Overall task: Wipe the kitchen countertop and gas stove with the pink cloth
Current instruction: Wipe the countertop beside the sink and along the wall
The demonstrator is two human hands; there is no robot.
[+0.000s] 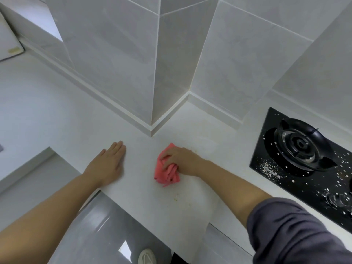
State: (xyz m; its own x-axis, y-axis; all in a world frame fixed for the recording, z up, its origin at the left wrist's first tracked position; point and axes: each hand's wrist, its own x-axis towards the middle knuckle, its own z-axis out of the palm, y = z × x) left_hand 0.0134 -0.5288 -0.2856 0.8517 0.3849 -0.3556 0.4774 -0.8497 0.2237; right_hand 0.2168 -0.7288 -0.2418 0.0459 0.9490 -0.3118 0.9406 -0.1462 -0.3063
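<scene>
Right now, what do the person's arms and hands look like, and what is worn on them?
The left hand and right hand are bare: no gloves, rings or watch show. The left forearm is bare to the frame edge. A dark grey sleeve covers the right arm above the forearm.

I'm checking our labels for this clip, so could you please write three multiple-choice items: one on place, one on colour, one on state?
1. Where is the gas stove relative to the pink cloth? A. On the person's left. B. On the person's right. C. Beneath it.
2. What colour is the stove's top? A. Black. B. White. C. Red.
3. What is the left hand doing? A. Gripping the cloth. B. Touching a burner. C. Resting flat on the countertop.
Answers: 1 B, the stove sits beyond the right hand gripping the cloth; 2 A, its top is black with white specks; 3 C, its straight fingers lie on the white surface.
</scene>
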